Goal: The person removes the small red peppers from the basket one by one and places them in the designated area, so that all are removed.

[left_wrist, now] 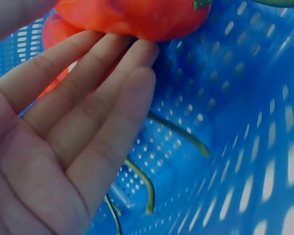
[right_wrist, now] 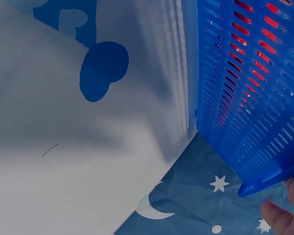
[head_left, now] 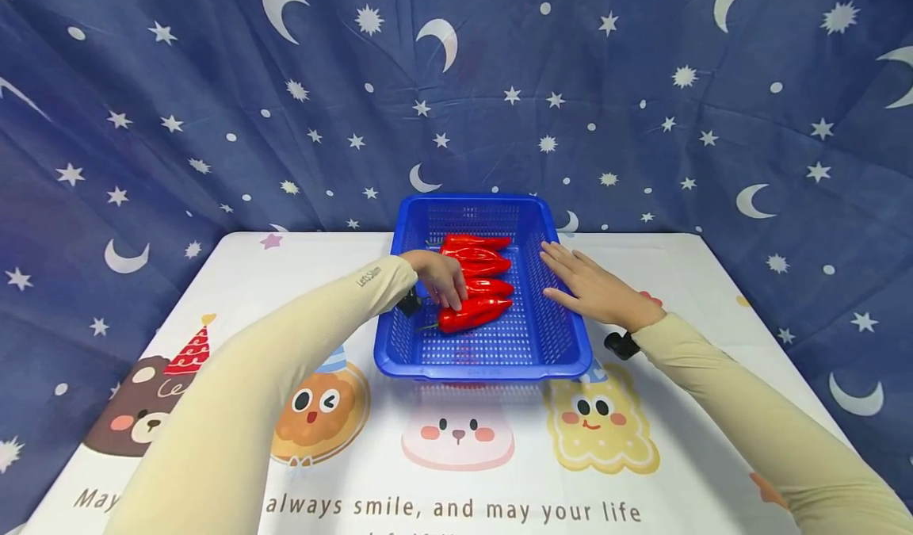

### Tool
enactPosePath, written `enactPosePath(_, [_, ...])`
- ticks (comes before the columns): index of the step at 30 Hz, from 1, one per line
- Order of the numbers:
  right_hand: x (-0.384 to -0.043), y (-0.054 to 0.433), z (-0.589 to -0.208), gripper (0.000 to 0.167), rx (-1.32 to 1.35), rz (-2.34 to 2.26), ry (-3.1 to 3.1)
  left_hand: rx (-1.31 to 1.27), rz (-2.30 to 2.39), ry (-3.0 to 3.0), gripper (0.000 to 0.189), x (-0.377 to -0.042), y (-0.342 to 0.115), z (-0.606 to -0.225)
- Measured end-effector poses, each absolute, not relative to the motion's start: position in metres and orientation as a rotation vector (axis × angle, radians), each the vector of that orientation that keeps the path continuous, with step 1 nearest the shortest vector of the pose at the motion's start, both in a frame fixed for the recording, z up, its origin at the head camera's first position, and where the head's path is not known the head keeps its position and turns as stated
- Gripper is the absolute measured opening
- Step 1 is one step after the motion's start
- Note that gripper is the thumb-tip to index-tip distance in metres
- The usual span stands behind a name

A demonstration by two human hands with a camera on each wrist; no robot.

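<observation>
Several glossy red peppers (head_left: 476, 265) lie in a row inside a blue perforated plastic basket (head_left: 481, 371). My left hand (head_left: 441, 276) reaches in over the left rim and pinches the nearest red pepper (head_left: 479, 313) close to its stem end. In the left wrist view that pepper (left_wrist: 137, 17) runs along the top, between the thumb and the long fingers; green stems (left_wrist: 181, 132) of other peppers show below. My right hand (head_left: 597, 285) lies with straight fingers at the basket's right rim. Its fingertips (right_wrist: 279, 215) appear beside the rim's corner in the right wrist view.
The basket stands on a white tablecloth (head_left: 456, 408) with printed cartoon figures and lettering. Directly behind the table hangs a dark blue curtain (head_left: 485, 154) with moons and stars. Red shows through the slots of the basket wall (right_wrist: 255, 98) in the right wrist view.
</observation>
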State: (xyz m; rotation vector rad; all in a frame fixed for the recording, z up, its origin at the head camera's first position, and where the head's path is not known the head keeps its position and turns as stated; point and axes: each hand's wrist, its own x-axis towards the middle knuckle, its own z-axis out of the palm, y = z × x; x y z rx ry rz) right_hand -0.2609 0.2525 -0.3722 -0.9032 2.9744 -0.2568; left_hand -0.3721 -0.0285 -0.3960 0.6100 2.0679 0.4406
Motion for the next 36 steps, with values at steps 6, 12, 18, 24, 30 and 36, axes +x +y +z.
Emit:
enactPosePath(6, [-0.262,0.249,-0.373,0.069,-0.915,-0.23,2.98,0.617,0.485,2.039,0.052,-0.404,-0.027,-0.452])
enactPosePath(12, [-0.26,0.247,-0.372,0.07,-0.899,-0.251,2.975,0.626,0.475,1.976,0.057,-0.378,-0.03,-0.424])
enactPosePath(18, [-0.259,0.251,-0.372,0.071,-0.896,-0.28,2.95,0.587,0.46,1.97,0.066,-0.396,-0.03,-0.459])
enactPosePath(24, [-0.258,0.254,-0.369,0.075,-0.851,-0.273,2.92,0.529,0.5,1.965,0.085,-0.412,-0.032,-0.486])
enactPosePath(30, [-0.256,0.255,-0.368,0.08,-0.817,-0.194,2.952,0.507,0.508,1.988,0.073,-0.371,-0.032,-0.438])
enactPosePath(36, [-0.256,0.254,-0.368,0.078,-0.822,-0.215,2.949,0.478,0.571,1.972,0.075,-0.4,-0.034,-0.478])
